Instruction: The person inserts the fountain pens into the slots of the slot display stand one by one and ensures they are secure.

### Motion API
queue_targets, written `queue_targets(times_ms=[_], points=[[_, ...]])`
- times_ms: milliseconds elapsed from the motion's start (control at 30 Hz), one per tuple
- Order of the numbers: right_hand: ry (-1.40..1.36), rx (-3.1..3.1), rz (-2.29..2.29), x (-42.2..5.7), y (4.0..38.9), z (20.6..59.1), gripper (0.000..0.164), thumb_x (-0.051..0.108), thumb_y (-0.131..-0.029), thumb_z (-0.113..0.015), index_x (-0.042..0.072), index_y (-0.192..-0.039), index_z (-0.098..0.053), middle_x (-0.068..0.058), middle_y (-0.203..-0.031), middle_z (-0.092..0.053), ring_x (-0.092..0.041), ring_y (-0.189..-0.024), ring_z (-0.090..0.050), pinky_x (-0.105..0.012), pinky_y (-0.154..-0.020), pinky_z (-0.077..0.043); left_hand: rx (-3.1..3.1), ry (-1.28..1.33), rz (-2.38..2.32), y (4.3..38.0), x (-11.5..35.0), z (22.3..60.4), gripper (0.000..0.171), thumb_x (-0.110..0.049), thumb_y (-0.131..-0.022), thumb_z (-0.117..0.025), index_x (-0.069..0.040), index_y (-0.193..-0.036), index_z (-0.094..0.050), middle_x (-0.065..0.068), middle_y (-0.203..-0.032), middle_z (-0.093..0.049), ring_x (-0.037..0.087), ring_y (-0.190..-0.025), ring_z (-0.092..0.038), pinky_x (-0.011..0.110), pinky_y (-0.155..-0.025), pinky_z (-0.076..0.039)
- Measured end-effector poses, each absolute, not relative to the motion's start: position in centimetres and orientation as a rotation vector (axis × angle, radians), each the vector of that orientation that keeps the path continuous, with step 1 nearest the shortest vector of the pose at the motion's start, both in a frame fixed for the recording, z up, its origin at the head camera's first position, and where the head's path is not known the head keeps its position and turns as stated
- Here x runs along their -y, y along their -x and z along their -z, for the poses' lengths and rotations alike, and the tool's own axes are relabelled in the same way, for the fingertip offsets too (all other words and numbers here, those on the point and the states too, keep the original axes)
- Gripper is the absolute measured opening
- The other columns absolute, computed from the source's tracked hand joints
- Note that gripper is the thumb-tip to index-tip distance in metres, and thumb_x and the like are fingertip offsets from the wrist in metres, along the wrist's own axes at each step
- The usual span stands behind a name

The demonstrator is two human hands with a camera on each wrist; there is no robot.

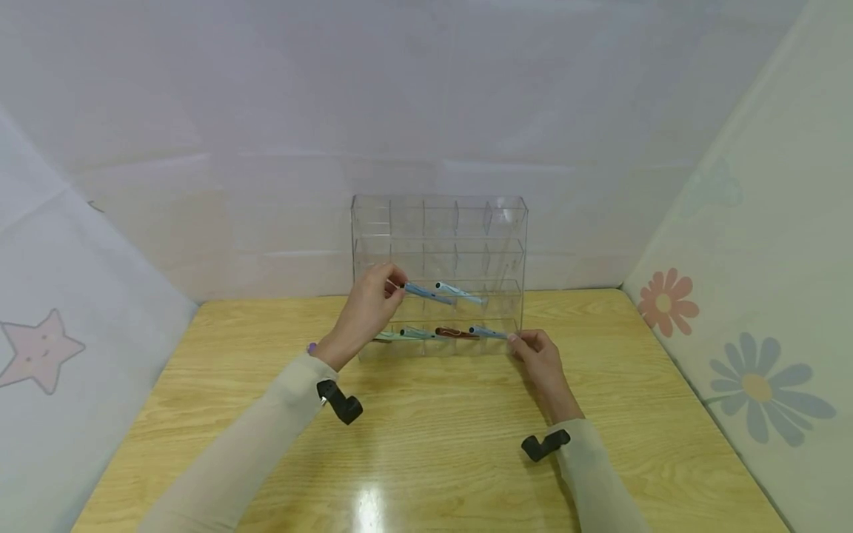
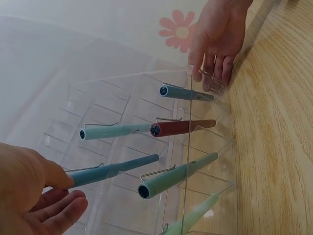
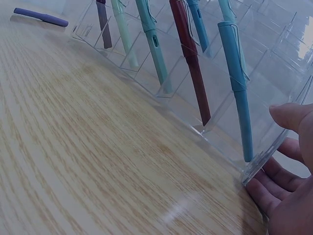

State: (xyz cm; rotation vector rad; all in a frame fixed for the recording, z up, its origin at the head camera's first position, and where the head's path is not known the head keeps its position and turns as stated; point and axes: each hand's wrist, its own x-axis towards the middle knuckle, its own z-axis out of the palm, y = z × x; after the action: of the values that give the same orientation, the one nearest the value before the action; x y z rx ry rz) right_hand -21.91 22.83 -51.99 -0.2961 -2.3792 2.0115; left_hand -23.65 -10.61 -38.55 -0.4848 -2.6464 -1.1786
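Observation:
A clear plastic rack (image 1: 436, 238) with rows of compartments stands on the table. My left hand (image 1: 366, 305) pinches the cap end of a blue pen (image 2: 115, 170), which slants into the second row from the bottom. Right of it in that row leans a light blue pen (image 1: 460, 292). Along the bottom row stand a dark purple pen (image 3: 103, 24), a mint pen (image 3: 124, 36), a green pen (image 2: 178, 177), a dark red pen (image 3: 190, 63) and another blue pen (image 3: 237, 83). With thumb in front and fingers behind, my right hand (image 1: 543, 364) grips the rack's lower right corner.
A purple pen (image 3: 41, 17) lies on the wooden table (image 1: 426, 429) beyond the rack's left end, mostly hidden by the left wrist in the head view. Behind the rack hangs a pale cloth (image 1: 280, 148), with printed cloth at both sides.

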Motion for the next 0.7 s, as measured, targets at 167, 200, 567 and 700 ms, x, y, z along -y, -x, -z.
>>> queue_targets(times_ms=[167,200,567,700], points=[[0.312,2.389,-2.036,-22.7,21.7,51.1,0.034,0.028,-0.107,-0.067,0.003,-0.130,-0.059,-0.002,-0.122,-0.068,-0.014,-0.111,-0.063,-0.027,-0.097,-0.056,2.654,0.459,1.212,23.3,10.8,38.5,0.025,-0.009,-0.106,-0.064,-0.003,-0.130,-0.064,0.013,-0.128,-0.065,0.029,-0.106,-0.071,0.044,-0.088,-0.063],[0.315,2.391,-2.046,-22.6,21.5,50.5,0.033,0.026,-0.107,-0.067,0.003,-0.129,-0.059,-0.002,-0.121,-0.068,-0.016,-0.112,-0.064,-0.029,-0.098,-0.056,2.656,0.452,1.218,23.1,10.8,38.4,0.026,-0.011,-0.106,-0.065,-0.004,-0.131,-0.063,0.012,-0.129,-0.065,0.029,-0.106,-0.071,0.044,-0.088,-0.063],[0.331,2.389,-2.080,-22.2,21.8,50.3,0.031,0.021,-0.107,-0.067,0.001,-0.129,-0.059,0.001,-0.119,-0.068,-0.022,-0.117,-0.063,-0.034,-0.103,-0.056,2.608,0.397,1.261,20.6,12.7,37.2,0.031,-0.018,-0.106,-0.066,-0.009,-0.136,-0.061,0.013,-0.133,-0.063,0.029,-0.110,-0.070,0.047,-0.094,-0.061],[0.322,2.377,-2.065,-22.5,22.3,51.7,0.034,0.026,-0.106,-0.068,0.004,-0.131,-0.059,0.004,-0.120,-0.067,-0.015,-0.113,-0.063,-0.027,-0.099,-0.055,2.581,0.367,1.257,19.7,13.7,37.0,0.030,-0.019,-0.106,-0.067,-0.011,-0.134,-0.062,0.010,-0.132,-0.065,0.028,-0.109,-0.070,0.047,-0.093,-0.062]])
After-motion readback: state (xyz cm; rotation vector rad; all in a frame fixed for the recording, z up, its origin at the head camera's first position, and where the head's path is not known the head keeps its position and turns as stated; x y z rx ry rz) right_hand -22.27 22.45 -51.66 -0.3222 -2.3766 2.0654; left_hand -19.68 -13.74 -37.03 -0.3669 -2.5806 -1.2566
